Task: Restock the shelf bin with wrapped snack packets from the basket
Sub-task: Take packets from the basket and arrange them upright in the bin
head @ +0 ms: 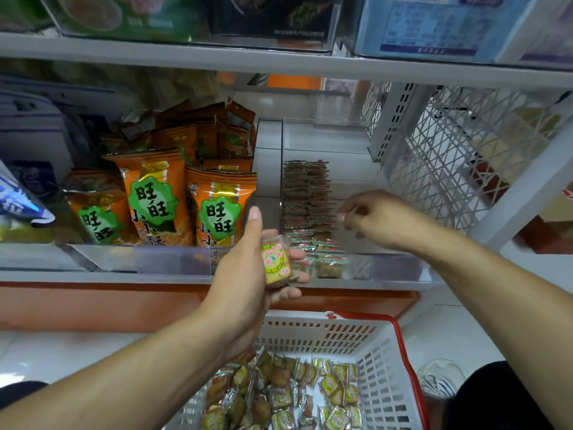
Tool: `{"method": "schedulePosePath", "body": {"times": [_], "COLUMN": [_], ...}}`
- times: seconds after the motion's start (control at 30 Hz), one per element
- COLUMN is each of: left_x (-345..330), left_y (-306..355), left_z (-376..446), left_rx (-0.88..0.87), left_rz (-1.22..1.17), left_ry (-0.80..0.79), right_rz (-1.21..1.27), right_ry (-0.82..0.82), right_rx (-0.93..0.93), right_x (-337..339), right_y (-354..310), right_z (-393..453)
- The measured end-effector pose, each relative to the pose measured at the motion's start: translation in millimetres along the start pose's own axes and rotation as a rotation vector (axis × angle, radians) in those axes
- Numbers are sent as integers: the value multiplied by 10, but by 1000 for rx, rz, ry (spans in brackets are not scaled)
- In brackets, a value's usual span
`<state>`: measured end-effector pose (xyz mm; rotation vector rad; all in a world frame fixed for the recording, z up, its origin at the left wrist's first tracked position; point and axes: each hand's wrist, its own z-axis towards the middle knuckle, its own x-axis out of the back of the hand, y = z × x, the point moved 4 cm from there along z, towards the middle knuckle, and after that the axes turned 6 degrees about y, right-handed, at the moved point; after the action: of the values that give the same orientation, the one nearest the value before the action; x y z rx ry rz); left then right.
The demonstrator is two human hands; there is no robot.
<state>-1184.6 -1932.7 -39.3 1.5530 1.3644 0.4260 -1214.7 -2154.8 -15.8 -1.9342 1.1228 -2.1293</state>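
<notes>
Packets [305, 200] fill the bin's [397, 262] left row; left hand [248, 274] grips several, right hand [376, 217] loosely curled, basket [384, 355] well stocked.

The basket [381, 361] is cut off by the lower edge, so its near side and part of its heap of packets [279, 395] lie out of view. The right hand [376, 217] is motion-blurred; whether its fingertips [342, 216] hold anything cannot be told. The left hand [248, 274] covers the lower part of its small stack of packets [276, 263], so their number is unclear. Labels on the boxes [434, 23] on the upper shelf are blurred and cut by the top edge.
</notes>
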Motion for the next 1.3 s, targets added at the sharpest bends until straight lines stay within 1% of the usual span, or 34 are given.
{"method": "schedulePosePath", "body": {"times": [0.03,0.07,0.1,0.13,0.2,0.27,0.3,0.4,0.5,0.63,0.7,0.73,0.77,0.8,0.9,0.97,1.07,1.17,1.23,1.3], "left_x": [9,11,8,-1,-18,-50,-71,-109,-148,-133,-130,-120,-110,-97,-61,-34,-21,-32,-41,-50], "left_y": [9,16,24,32,31,13,6,15,45,59,48,37,24,8,-44,-62,-71,-67,-62,-59], "left_z": [-19,-39,-60,-75,-95,-119,-137,-193,-213,-174,-132,-109,-89,-70,-36,-12,33,46,49,54], "left_rx": [-10,-18,-24,-30,-38,-28,-19,9,45,53,41,26,7,-11,-59,-84,-94,-84,-74,-62], "left_rz": [-9,-19,-28,-31,0,30,27,-25,-116,-216,-202,-168,-132,-102,-53,-52,-54,-57,-65,-70], "left_ry": [5,4,0,-4,-13,-56,-85,-158,-209,-140,-125,-116,-104,-93,-73,-58,-51,-58,-70,-79], "right_rz": [101,237,367,423,347,246,251,398,607,888,999,992,930,813,336,157,72,9,-6,-7], "right_ry": [71,70,13,-51,-110,-69,-50,-70,-79,14,80,105,119,131,185,188,134,21,-38,-58], "right_rx": [78,156,228,289,387,445,436,331,137,-28,-81,-94,-94,-80,13,58,86,111,104,87], "right_x": [66,99,95,64,-46,-128,-143,-141,-105,-44,29,70,104,128,171,157,54,-114,-172,-188], "right_y": [-105,-235,-373,-499,-675,-742,-746,-681,-565,-450,-368,-316,-261,-193,0,73,123,104,102,115], "right_z": [-69,-164,-280,-403,-619,-741,-761,-738,-691,-597,-519,-475,-427,-371,-208,-122,-8,62,97,135]}}
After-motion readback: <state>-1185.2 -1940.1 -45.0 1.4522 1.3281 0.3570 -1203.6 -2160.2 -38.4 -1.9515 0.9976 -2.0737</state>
